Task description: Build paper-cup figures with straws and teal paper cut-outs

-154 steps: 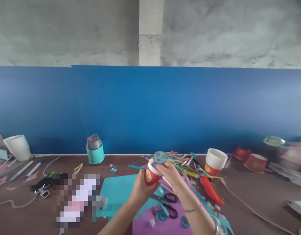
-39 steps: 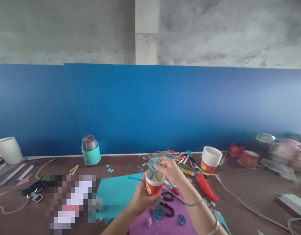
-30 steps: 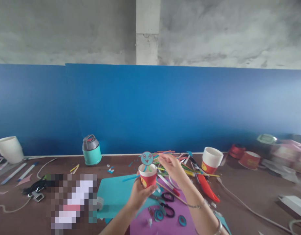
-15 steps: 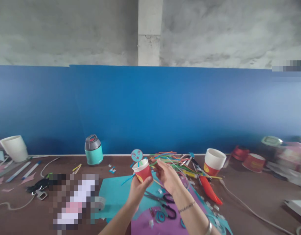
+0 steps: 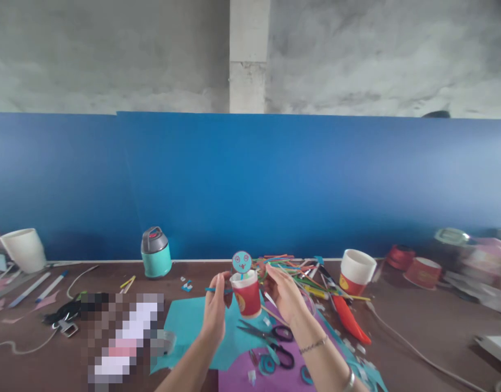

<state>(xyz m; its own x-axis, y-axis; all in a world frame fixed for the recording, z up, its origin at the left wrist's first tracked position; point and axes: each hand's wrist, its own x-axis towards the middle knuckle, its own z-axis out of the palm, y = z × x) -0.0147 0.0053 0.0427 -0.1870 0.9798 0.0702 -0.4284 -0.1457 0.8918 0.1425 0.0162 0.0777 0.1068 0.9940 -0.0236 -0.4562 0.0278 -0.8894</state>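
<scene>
Left hand point(image 5: 216, 305): off the cup wall, now at the blue strip
Red cup point(image 5: 247, 299): more upright than a moment ago
Right hand point(image 5: 283, 294): off the face disc point(image 5: 242, 262) it pinched earlier

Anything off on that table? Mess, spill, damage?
Just clutter: the scissors lie with blades apart across the turquoise sheet and purple sheet, loose scraps dot the table, and coloured strips sit jumbled. No spill or damage visible.

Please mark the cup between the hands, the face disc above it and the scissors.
Cup point(image 5: 248, 300), head view: red side wall.
Face disc point(image 5: 242, 262), head view: centre of its front.
Scissors point(image 5: 270, 336), head view: where the blades cross.
</scene>
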